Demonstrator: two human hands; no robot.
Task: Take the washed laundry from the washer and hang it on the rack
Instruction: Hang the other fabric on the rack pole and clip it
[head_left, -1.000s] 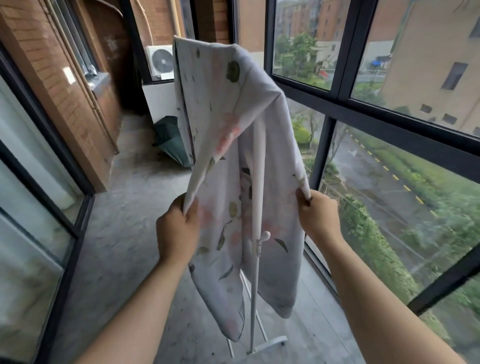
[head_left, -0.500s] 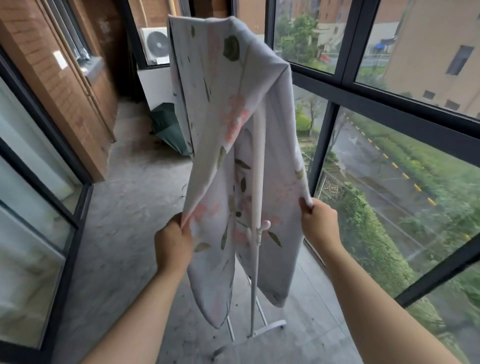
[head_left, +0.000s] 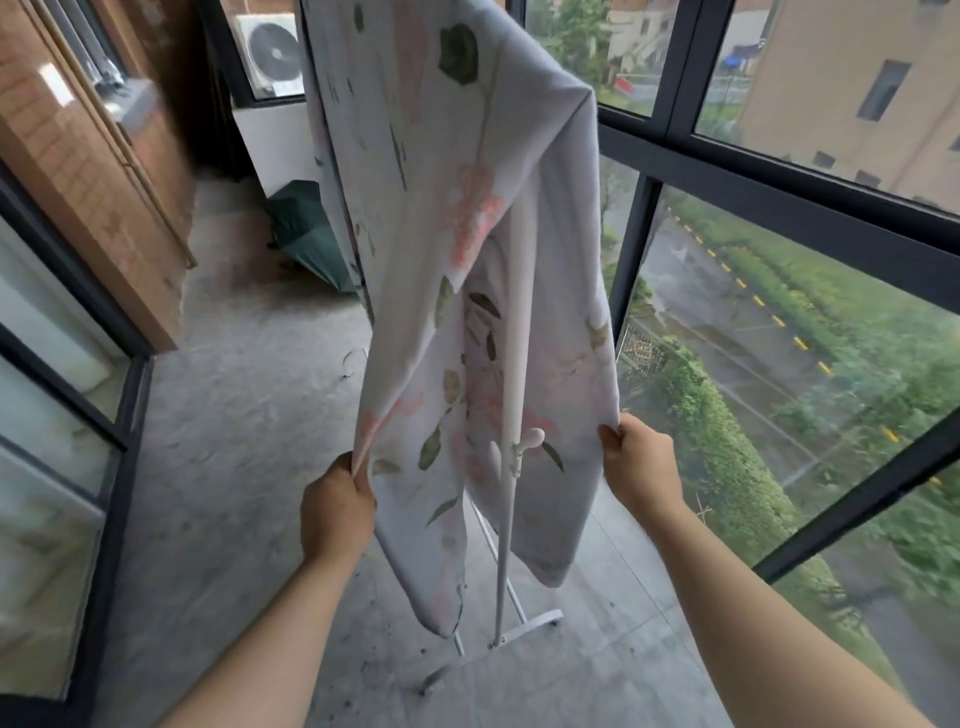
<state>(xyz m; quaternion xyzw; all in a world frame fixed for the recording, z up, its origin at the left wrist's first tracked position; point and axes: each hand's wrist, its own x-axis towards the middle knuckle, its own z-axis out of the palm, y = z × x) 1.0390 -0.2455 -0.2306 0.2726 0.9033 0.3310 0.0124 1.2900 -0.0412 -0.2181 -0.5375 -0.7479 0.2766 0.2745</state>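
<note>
Compared with a second ago, the floral sheet (head_left: 467, 218) hangs lower over the rack (head_left: 511, 395), and both hands have dropped with it, now level with the rack's knob. Judgement: the draping step is nearly complete; only evening the two sides remains. The left hand (head_left: 335, 512) pinches the sheet's edge left of the rack pole. The right hand (head_left: 636, 460) clenches the opposite edge, right of the pole. Both forearms extend forward.

This looks like an enclosed balcony of an upper-floor flat: dark-framed windows (head_left: 779, 202) overlook a road (head_left: 737, 332) and hedges below, a brick wall (head_left: 78, 171) runs along one side, the bare concrete floor (head_left: 234, 441) holds a white drying rack (head_left: 506, 519), and what seems an air-conditioner unit (head_left: 272, 49) sits outside.
</note>
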